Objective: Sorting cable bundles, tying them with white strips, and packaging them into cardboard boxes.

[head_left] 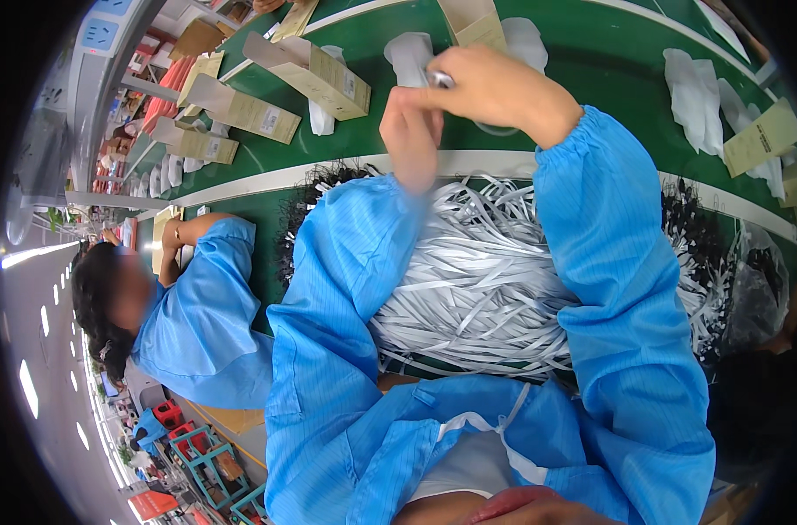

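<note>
Over the green conveyor belt [363,140], my two hands meet at the fingertips. My right hand [499,92] is bent inward and closed around a small shiny silver thing [439,80], whose kind I cannot make out. My left hand [411,136] is slightly blurred, its fingers curled against the right fingertips; whatever they pinch is hidden. Just beyond them lies a white translucent sleeve-like bag [408,54], and another white bag [527,42] is behind my right hand. An open cream carton [473,19] stands between these bags.
A big pile of white flat straps [477,280] with black ends lies under my forearms. Open cream cartons [315,77] line the belt leftward. White bags [691,96] and a cream box [761,138] are at right. A co-worker in a blue smock [201,315] sits at left.
</note>
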Tool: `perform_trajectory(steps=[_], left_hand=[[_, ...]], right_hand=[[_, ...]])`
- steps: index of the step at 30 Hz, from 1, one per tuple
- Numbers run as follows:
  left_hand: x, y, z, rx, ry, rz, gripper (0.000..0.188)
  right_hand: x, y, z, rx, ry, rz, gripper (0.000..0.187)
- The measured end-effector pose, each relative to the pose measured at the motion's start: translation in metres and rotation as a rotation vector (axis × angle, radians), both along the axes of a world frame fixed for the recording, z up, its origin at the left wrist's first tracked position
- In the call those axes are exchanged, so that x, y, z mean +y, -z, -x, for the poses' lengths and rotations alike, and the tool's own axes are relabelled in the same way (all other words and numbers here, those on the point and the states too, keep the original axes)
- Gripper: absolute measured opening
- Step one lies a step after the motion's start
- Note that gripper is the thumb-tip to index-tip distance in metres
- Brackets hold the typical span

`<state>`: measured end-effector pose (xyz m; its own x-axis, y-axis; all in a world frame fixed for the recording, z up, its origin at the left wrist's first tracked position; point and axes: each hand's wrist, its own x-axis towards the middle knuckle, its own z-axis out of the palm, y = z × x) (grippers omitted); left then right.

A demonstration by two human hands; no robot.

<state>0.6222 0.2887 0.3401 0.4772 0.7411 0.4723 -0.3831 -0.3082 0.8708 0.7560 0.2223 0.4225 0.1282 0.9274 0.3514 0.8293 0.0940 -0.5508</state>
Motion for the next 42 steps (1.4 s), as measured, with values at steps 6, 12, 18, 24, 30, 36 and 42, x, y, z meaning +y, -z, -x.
perform_trajectory(steps=[6, 12, 18, 24, 30, 36, 42], left_hand=[[0.005, 0.010, 0.007, -0.005, 0.056, -0.051, 0.031], [0.013, 0.035, 0.014, 0.070, -0.064, -0.405, 0.029], [0.013, 0.033, 0.005, 0.086, -0.179, -0.397, 0.027], [0.027, 0.042, 0.011, 0.239, -0.076, -0.524, 0.020], [0.023, 0.040, 0.006, 0.145, 0.127, -0.022, 0.026], [0.018, 0.006, 0.002, 0.005, 0.201, 0.335, 0.044], [0.005, 0.015, 0.003, 0.243, 0.415, 0.338, 0.036]], right_hand=[[-0.004, -0.012, 0.021, -0.064, 0.035, -0.104, 0.066], [0.011, -0.026, 0.059, 0.081, 0.209, -0.395, 0.056], [0.036, 0.007, 0.078, 0.371, 0.183, -0.713, 0.039], [0.029, -0.003, 0.078, 0.884, 0.194, -0.554, 0.030], [0.037, 0.001, 0.061, 1.033, 0.263, -0.666, 0.029], [0.034, -0.002, 0.040, 1.147, 0.054, -0.530, 0.029], [0.023, -0.003, 0.028, 1.127, 0.118, -0.467, 0.052]])
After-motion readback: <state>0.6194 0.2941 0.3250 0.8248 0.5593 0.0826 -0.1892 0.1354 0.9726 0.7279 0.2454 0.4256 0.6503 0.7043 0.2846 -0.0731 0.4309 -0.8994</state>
